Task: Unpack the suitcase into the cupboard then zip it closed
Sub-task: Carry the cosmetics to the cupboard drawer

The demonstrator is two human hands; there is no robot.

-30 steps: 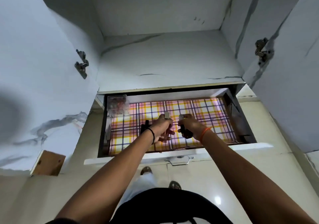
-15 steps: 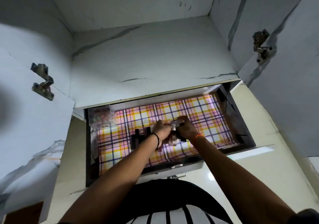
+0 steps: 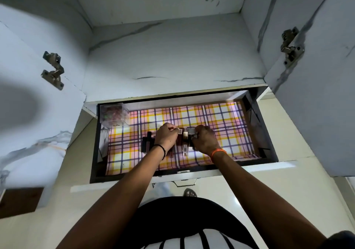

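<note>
Over open drawer [image 3: 269, 133], on plaid liner [image 3: 221, 122]: my left hand [image 3: 166, 138] and right hand [image 3: 204, 140] each pinch small cosmetic tubes [image 3: 184, 143]; clear box [image 3: 113, 117] sits rear-left corner.

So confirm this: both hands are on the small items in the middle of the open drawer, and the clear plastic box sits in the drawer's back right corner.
Not quite. The head view shows the clear plastic box in the back left corner of the drawer, not the right. The rest holds: the left hand and right hand are both on the small items in the middle.
</note>
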